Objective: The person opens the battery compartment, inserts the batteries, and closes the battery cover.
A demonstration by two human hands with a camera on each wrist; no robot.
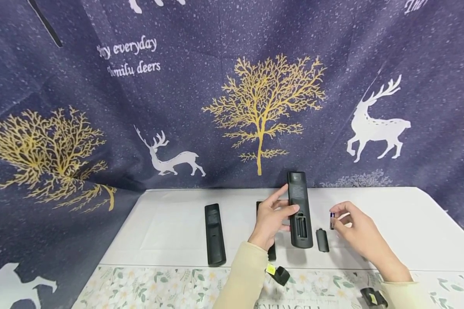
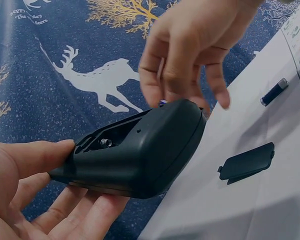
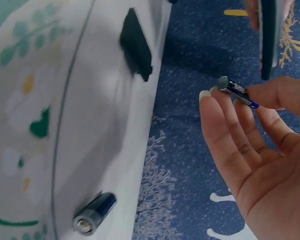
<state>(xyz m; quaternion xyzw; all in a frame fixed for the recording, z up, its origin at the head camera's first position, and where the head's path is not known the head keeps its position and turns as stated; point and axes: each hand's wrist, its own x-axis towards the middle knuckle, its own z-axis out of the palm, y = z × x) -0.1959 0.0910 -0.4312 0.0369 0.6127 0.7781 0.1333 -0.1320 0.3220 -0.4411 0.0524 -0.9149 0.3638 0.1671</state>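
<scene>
My left hand (image 1: pixel 268 221) grips a black remote control (image 1: pixel 298 193), raised above the table with its back toward me. Its battery compartment is uncovered; a spring contact shows in the left wrist view. Off to its right, my right hand (image 1: pixel 358 225) pinches a small blue battery (image 3: pixel 235 91) between thumb and fingers. The loose battery cover (image 1: pixel 322 240) lies on the white table between remote and right hand. A second battery (image 2: pixel 274 92) rests on the table past the cover, seen also in the right wrist view.
Another black remote (image 1: pixel 215 236) lies at the left of the white table (image 1: pixel 166 223). A further dark remote-like piece (image 1: pixel 272 253) is partly hidden behind my left hand. Floral cloth (image 1: pixel 147 285) covers the near edge, and a dark blue printed curtain (image 1: pixel 224 107) hangs behind.
</scene>
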